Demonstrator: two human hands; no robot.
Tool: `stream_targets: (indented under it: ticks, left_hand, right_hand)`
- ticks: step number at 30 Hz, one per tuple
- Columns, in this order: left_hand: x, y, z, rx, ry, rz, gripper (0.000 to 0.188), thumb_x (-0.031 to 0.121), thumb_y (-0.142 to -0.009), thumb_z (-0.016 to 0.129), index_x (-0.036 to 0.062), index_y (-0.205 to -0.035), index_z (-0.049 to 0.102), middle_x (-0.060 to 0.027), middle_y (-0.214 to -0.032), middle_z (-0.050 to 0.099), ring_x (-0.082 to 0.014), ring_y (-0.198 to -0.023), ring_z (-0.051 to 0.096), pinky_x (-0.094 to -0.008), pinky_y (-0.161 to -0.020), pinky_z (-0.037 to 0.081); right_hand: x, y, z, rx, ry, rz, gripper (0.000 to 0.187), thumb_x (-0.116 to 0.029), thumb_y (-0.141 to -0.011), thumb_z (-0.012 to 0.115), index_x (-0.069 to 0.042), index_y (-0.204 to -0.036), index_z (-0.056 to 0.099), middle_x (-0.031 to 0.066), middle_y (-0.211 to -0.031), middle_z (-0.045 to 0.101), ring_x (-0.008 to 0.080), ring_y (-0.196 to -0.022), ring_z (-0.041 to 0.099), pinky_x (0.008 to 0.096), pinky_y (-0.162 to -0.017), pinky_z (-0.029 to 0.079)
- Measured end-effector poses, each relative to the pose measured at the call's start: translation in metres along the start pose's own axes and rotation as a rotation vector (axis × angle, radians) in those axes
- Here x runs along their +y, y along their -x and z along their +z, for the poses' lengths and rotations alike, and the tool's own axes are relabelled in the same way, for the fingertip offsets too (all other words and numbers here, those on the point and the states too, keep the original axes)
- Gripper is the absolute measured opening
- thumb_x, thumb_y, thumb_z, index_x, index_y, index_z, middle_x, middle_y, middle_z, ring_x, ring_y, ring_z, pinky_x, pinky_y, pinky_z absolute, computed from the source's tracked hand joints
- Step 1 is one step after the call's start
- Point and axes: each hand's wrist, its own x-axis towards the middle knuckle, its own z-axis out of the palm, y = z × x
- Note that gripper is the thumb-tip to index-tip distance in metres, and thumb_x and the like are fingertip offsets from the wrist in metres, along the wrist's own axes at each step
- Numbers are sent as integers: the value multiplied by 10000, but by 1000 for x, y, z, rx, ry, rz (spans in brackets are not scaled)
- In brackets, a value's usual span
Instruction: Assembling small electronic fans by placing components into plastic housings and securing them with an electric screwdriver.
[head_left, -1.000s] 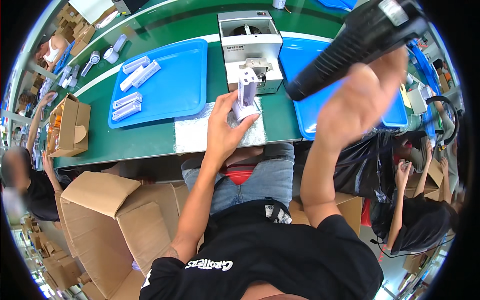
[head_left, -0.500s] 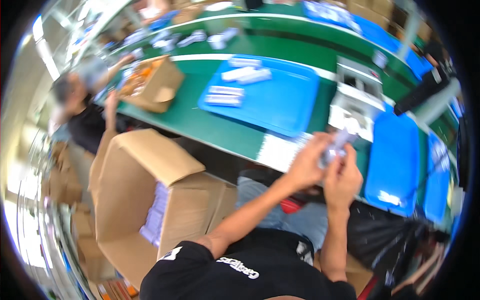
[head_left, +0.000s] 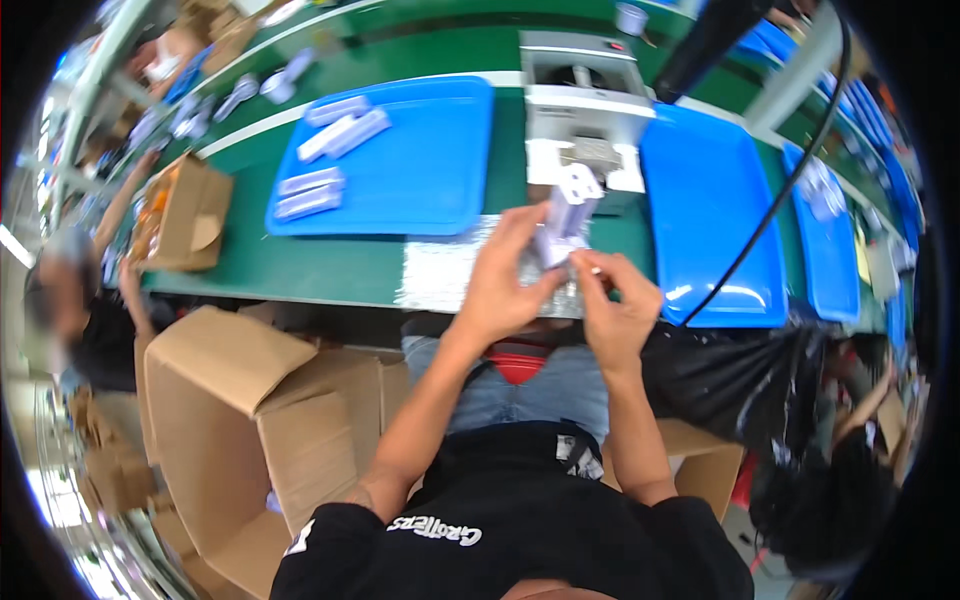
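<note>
A pale lilac plastic part (head_left: 570,215) with a wider lower end stands tilted upward between my hands, in front of the grey-and-white machine (head_left: 585,105). My left hand (head_left: 503,278) is closed round the left side of this part. At its lower right, my right hand (head_left: 620,308) has thumb and forefinger brought together close to the part. A small pale bit shows at those fingertips, too small to name. Below the hands lies a crinkled silvery sheet (head_left: 435,275) on the green bench (head_left: 330,275).
Several lilac pieces (head_left: 310,192) lie on a blue tray (head_left: 425,160) at left. Another blue tray (head_left: 715,220) sits right, crossed by a black cable (head_left: 770,215). An open carton (head_left: 215,430) stands at lower left. A co-worker (head_left: 75,300) is beside an orange-filled box (head_left: 190,215).
The view has turned right, so trays and carton sit further left. My hands with the lilac plastic part are now before the machine, and the part shows more upright.
</note>
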Motion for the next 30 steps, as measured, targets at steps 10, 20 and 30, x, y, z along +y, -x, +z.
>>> stream_targets:
  ticks: [10,20,30]
  left_hand:
    - [7,-9,19,-10,98,-151,607,158,-822,899,-61,-1322,631,-176,-1220,675,-291,-1097,678,-379,-976,528]
    - [21,-9,-8,-111,-125,-50,670,168,-784,933,-29,-1347,628,-197,-1270,668,-356,-1170,674,-400,-1007,530]
    - [-49,-243,-154,104,-98,-156,566,317,-951,823,-60,-1330,639,-91,-1081,735,-143,-997,694,-295,-881,546]
  right_hand:
    - [39,13,-27,-57,374,-605,331,54,-738,767,-26,-1058,799,30,-686,527,198,-543,541,362,-495,427]
    - [24,12,-39,-106,51,-219,248,112,-813,677,56,-1045,742,124,-771,668,187,-578,587,291,-540,459]
    - [16,-2,-54,-259,24,-96,181,62,-813,721,13,-985,753,68,-704,625,151,-538,588,263,-493,429]
